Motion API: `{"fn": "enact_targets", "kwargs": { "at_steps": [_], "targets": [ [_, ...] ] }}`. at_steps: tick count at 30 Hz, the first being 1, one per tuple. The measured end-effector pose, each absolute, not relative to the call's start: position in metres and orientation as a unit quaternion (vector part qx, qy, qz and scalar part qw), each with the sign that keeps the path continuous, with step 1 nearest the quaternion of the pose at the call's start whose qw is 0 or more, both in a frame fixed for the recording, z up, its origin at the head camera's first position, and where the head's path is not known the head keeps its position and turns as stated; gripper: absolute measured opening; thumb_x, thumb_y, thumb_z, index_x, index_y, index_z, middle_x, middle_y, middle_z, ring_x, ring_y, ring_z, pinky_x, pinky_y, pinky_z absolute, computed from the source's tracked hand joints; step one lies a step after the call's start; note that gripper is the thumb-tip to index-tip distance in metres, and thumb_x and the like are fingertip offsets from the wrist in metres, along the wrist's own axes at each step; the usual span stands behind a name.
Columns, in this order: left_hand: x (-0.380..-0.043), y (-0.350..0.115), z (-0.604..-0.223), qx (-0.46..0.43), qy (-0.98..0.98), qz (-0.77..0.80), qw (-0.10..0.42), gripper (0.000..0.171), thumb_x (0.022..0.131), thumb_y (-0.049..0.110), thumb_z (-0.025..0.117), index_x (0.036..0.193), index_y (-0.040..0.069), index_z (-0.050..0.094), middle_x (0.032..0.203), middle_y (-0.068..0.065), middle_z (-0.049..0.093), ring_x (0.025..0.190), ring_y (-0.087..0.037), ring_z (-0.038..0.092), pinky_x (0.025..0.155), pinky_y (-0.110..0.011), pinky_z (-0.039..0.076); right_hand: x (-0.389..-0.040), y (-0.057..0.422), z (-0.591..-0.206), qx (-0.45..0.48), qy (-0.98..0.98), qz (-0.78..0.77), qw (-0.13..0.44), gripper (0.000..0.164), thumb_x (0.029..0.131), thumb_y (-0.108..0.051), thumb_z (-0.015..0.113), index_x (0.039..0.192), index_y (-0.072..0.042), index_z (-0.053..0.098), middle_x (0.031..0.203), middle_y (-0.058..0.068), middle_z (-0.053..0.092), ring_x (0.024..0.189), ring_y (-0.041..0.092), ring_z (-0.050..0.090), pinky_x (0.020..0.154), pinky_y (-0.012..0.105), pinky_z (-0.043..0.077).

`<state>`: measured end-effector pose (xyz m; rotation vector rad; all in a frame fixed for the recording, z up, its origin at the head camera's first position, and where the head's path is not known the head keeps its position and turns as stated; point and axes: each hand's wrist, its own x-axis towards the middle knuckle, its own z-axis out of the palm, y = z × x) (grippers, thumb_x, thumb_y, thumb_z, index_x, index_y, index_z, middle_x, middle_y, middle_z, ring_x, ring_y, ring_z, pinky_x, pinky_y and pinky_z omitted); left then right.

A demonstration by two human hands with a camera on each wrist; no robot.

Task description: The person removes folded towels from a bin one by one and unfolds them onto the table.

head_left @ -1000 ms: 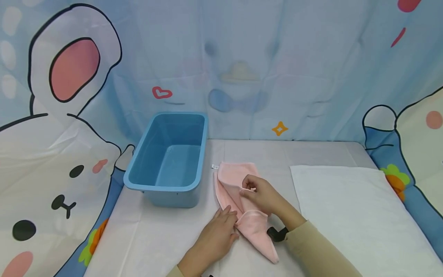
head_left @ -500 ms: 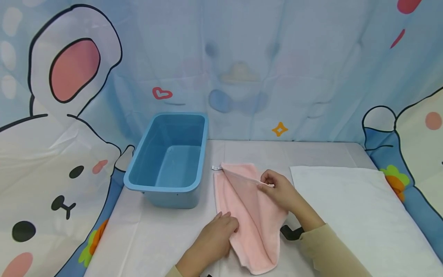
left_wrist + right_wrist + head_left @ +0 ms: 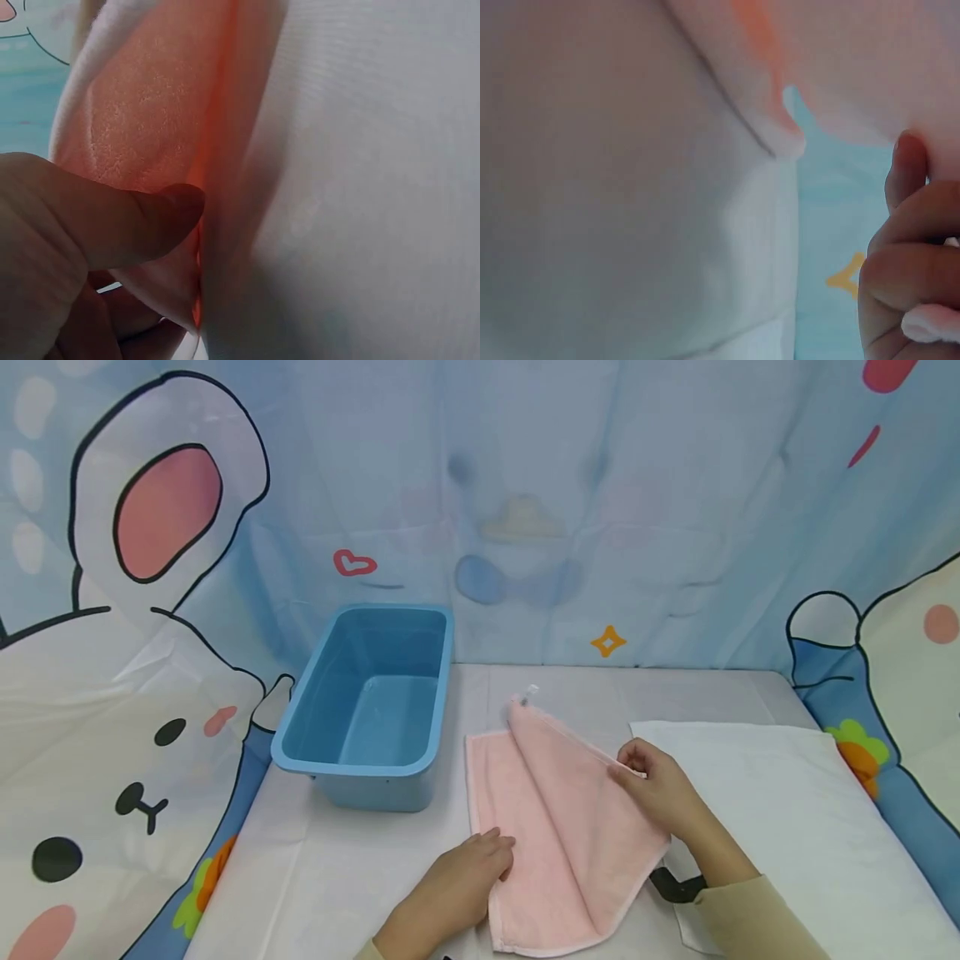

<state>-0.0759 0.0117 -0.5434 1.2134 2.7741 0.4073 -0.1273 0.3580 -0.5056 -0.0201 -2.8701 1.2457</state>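
Note:
A pink towel [image 3: 555,827] with a pale edge lies partly unfolded on the white-covered table, one flap raised toward the right. My right hand [image 3: 663,785] pinches the flap's upper edge between thumb and curled fingers; in the right wrist view, those fingers [image 3: 911,262] are bent with a bit of cloth among them. At the towel's left edge is my left hand [image 3: 457,881]. The left wrist view has its thumb [image 3: 161,221] over the pink cloth [image 3: 139,120] and the other fingers bent beneath. A small tag [image 3: 530,693] sticks up at the towel's far corner.
A blue plastic tub [image 3: 386,770] stands left of the towel, near the back. To the right lies a flat white cloth [image 3: 787,827]. Behind the table [image 3: 352,877] hangs a blue printed curtain [image 3: 525,460] with cartoon animals. A black wrist piece [image 3: 675,887] shows by the right sleeve.
My right hand has moved right, drawing the towel's upper layer with it, so the towel is spread wider and its tagged corner has lifted. The left hand stays nearly in place at the left edge.

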Motion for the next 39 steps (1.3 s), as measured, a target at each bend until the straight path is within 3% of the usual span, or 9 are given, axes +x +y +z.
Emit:
{"fn": "enact_targets", "kwargs": {
  "at_steps": [6,11,15,23,31,39],
  "targets": [
    [-0.075,0.007,-0.541,0.388,0.914,0.107,0.059,0.027,0.099,0.002,0.066,0.119,0.02,0.072,0.155,0.005,0.063,0.151,-0.019,0.055,0.124,-0.037,0.046,-0.107,0.375,-0.511,-0.068,-0.934,0.35,0.008,0.024,0.107,-0.033,0.067,0.11,-0.01,0.061,0.107,0.013,0.071,0.099,0.028,0.062,0.078,0.035,0.049],
    [-0.076,0.003,-0.541,0.376,0.917,0.116,0.065,0.019,0.103,0.006,0.063,0.112,0.02,0.072,0.156,0.004,0.063,0.151,-0.021,0.056,0.124,-0.04,0.046,-0.09,0.386,-0.512,-0.106,-0.936,0.334,-0.019,0.031,0.109,-0.036,0.062,0.115,-0.006,0.057,0.094,0.009,0.059,0.084,0.022,0.054,0.064,0.031,0.042],
    [-0.078,-0.002,-0.54,0.366,0.92,0.125,0.066,0.018,0.104,0.006,0.062,0.109,0.02,0.071,0.156,0.003,0.063,0.15,-0.022,0.056,0.124,-0.042,0.045,-0.081,0.391,-0.513,-0.121,-0.935,0.333,-0.032,0.033,0.11,-0.034,0.06,0.117,-0.003,0.055,0.087,0.007,0.057,0.078,0.019,0.052,0.061,0.031,0.041],
    [-0.081,-0.013,-0.537,0.344,0.928,0.131,0.067,0.017,0.107,0.008,0.058,0.1,0.02,0.067,0.156,0.001,0.063,0.149,-0.025,0.057,0.123,-0.045,0.047,-0.063,0.393,-0.515,-0.145,-0.928,0.335,-0.076,0.034,0.112,-0.035,0.055,0.121,-0.002,0.051,0.108,0.02,0.07,0.085,0.021,0.059,0.067,0.033,0.047],
    [-0.086,-0.027,-0.534,0.315,0.937,0.131,0.074,0.022,0.105,0.003,0.058,0.094,0.021,0.065,0.157,-0.001,0.063,0.148,-0.027,0.058,0.122,-0.048,0.047,-0.049,0.387,-0.521,-0.166,-0.907,0.366,-0.123,0.034,0.112,-0.032,0.054,0.124,-0.001,0.05,0.083,0.004,0.057,0.068,0.017,0.054,0.056,0.03,0.047],
    [-0.084,-0.037,-0.532,0.296,0.943,0.13,0.074,0.019,0.103,0.002,0.061,0.095,0.019,0.068,0.154,-0.005,0.065,0.147,-0.032,0.059,0.121,-0.051,0.048,-0.037,0.39,-0.527,-0.165,-0.888,0.397,-0.166,0.032,0.111,-0.033,0.059,0.122,-0.004,0.051,0.08,0.001,0.053,0.068,0.014,0.051,0.057,0.028,0.045]
  ]
}}
